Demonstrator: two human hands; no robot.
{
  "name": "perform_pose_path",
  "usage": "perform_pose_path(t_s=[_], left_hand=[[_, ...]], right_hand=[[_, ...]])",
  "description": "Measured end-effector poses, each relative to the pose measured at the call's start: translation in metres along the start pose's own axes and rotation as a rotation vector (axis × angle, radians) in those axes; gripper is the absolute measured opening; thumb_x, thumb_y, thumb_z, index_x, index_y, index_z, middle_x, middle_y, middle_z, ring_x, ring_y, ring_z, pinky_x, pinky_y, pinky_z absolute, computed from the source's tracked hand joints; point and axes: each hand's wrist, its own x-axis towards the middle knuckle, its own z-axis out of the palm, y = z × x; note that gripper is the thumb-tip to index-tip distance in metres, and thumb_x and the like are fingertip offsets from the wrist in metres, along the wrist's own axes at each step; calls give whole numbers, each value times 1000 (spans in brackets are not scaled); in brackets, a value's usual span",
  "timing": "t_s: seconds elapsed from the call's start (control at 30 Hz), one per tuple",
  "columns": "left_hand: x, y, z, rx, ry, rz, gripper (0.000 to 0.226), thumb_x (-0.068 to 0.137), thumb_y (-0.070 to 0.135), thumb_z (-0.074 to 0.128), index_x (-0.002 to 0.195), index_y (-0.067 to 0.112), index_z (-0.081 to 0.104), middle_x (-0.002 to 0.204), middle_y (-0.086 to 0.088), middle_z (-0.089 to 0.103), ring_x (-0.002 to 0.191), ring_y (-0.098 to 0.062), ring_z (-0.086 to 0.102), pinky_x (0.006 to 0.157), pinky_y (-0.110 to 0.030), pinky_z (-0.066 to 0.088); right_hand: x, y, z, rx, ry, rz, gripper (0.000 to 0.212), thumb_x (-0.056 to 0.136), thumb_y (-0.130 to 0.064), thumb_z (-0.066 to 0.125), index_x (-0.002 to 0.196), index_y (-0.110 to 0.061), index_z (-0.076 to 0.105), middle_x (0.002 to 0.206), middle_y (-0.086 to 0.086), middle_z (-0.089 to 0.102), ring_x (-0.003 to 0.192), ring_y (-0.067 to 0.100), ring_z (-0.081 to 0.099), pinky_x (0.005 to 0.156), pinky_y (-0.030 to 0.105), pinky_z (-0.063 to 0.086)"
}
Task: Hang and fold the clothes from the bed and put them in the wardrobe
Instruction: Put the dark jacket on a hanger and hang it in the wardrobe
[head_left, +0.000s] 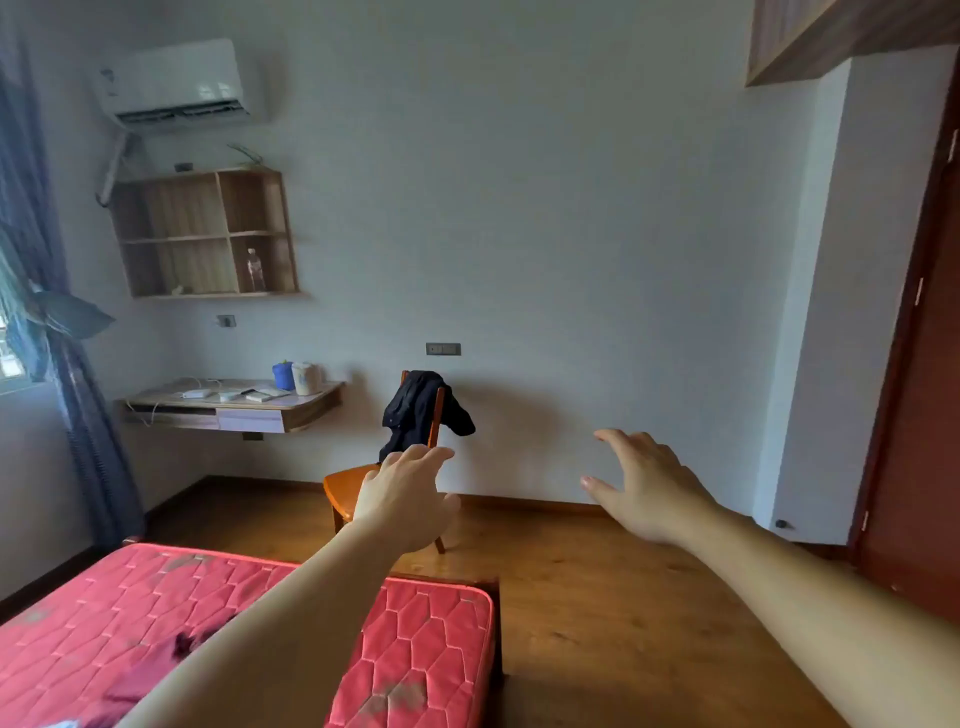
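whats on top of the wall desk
On the desk: a blue cup, a white jug, some flat white items and cables. What's inside its drawers cannot be seen.

Mattress (426, 654): quilted red cloth, slight sheen, grey scuffed patches. Dark red garment (150, 680) at 7 o'clock: soft matt cloth. Chair (347, 486): varnished orange wood, glossy; dark matt cloth (415, 410) draped over its back. Floor (597, 597): smooth wood planks, satin finish. Wall shelf (205, 234) at 10 o'clock: pale matt wood grain. Air conditioner (174, 80): glossy white plastic.
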Motion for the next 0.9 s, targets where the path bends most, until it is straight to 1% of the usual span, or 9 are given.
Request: perform_pose_path(t_s=[0.1,0.13,0.27,0.43,0.53,0.7,0.9], left_hand=[[39,-7,30,-19,-2,-24,60,88,39,54,145,35,35,148,7,41,134,-20,38,105,-43,40],[55,-12,40,-25,-17,-40,59,89,38,54,145,35,35,148,7,41,134,-20,39,105,-43,41],[130,-38,85,-41,-16,-75,59,89,37,54,145,35,36,149,6,41,134,-21,39,105,-43,40],[217,-63,134,-42,-58,-99,60,88,38,55,145,34,36,147,5,42,132,-22,41,104,-44,40],[264,-62,157,-30,-73,-91,60,88,40,55,145,34,36,145,5,44,131,-22,42,104,-44,40],[345,-56,197,-19,-60,-60,60,88,44,56,144,35,36,142,6,47,125,-22,46,100,-44,45],[448,-47,253,35,-60,-99,61,87,44,56,143,34,37,141,5,48,124,-22,49,99,-45,46]], right_hand=[[44,14,19,-28,-6,-5,63,93,-54,49,147,-31,25,152,-1,33,134,24,39,105,42,41],[62,18,24,-44,-31,-1,63,93,-54,49,147,-31,24,152,-1,33,134,24,39,105,42,40],[146,35,55,-83,-55,-4,62,93,-55,47,146,-33,24,150,-1,34,134,24,37,105,42,39],[238,56,85,-108,-75,-23,63,93,-56,46,146,-32,25,149,-1,34,133,25,38,103,42,38],[283,74,95,-123,-90,-31,63,92,-56,46,146,-32,25,149,-1,34,133,25,39,103,42,40],[363,116,117,-91,-93,-24,63,93,-56,47,146,-31,26,150,-1,34,134,24,37,104,43,39],[478,183,154,-23,-99,-56,62,93,-55,48,145,-29,29,149,1,36,133,26,39,103,44,40]])
